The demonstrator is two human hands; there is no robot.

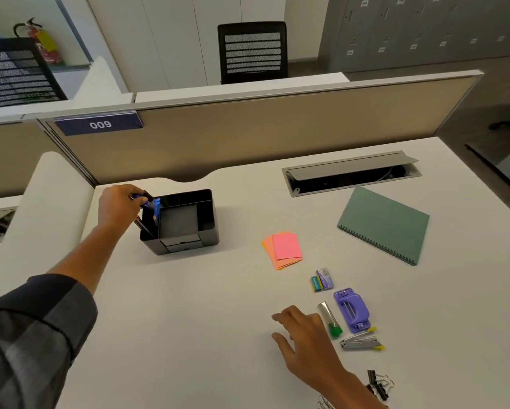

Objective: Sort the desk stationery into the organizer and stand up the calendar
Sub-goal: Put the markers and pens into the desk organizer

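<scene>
A black organizer [206, 231] stands on the white desk at the left. My left hand [116, 206] is at its left rim, shut on pens [147, 202] whose tips point down into the left compartment. My right hand [302, 335] hovers open over the desk, just left of a silver tube with a green cap [330, 320]. Beside the tube lie a purple hole punch [351, 309], a stapler [361, 343] and small staple boxes [322, 279]. Pink and orange sticky notes [284, 249] lie mid-desk. The green spiral calendar [386, 224] lies flat at the right.
Black binder clips [377, 383] and wire paper clips [324, 404] lie near the front edge by my right forearm. An open cable hatch [351, 175] is set into the desk behind the calendar. A beige partition [247, 134] closes the back.
</scene>
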